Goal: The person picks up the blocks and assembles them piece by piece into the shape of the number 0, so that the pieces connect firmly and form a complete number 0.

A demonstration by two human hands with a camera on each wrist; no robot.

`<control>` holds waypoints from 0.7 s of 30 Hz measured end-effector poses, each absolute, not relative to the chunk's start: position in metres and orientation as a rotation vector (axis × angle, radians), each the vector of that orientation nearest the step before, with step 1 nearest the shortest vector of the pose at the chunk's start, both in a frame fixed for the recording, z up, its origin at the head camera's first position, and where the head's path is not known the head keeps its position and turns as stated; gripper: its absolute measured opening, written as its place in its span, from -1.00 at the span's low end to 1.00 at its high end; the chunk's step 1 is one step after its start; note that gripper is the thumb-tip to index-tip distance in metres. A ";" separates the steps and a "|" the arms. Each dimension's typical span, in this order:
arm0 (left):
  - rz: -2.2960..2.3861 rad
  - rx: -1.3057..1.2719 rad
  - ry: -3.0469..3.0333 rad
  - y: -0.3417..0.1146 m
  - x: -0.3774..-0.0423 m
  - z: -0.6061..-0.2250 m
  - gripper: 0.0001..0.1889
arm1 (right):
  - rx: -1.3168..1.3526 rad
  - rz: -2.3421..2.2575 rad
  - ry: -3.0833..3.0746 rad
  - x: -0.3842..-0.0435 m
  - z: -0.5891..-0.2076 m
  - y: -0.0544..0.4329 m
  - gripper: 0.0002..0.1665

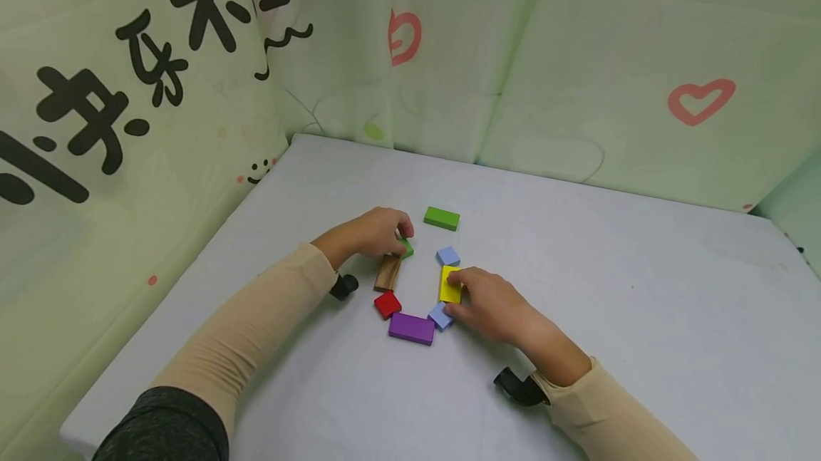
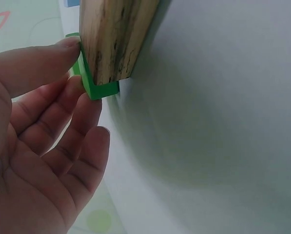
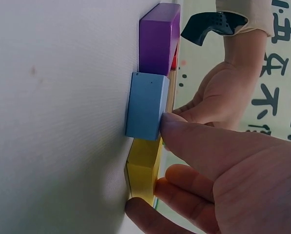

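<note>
My left hand pinches a green block between thumb and fingers, right at the far end of a brown wood-grain block. On the other side, my right hand has its fingers around a yellow block, while the thumb touches the near blue block. A red block sits below the wood-grain one. The purple block lies between the red and the near blue block, forming the near side of an open ring. Another blue block is at the yellow block's far end.
Beyond the ring, a longer green block lies apart on the white tabletop. A pale green curtain with black lettering and red hearts hangs along the left and far edges. Dark straps with a camera sit at both wrists.
</note>
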State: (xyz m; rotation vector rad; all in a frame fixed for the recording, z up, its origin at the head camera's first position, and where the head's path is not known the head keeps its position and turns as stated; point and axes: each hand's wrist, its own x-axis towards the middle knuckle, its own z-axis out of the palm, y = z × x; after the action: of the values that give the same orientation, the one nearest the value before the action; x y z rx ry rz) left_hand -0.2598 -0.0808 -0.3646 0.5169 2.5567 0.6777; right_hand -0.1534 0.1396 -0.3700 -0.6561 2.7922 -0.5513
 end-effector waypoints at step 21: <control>0.685 0.513 2.555 -0.081 -0.263 -0.368 -0.74 | -0.651 -0.563 2.786 -0.153 -0.370 0.141 -0.45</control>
State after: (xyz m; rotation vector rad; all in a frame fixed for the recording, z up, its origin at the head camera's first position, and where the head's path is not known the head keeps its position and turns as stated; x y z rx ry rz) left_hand -0.2628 -0.0808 -0.3676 0.5127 2.5549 0.6847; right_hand -0.1534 0.1406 -0.3699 -0.6511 2.7860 -0.5629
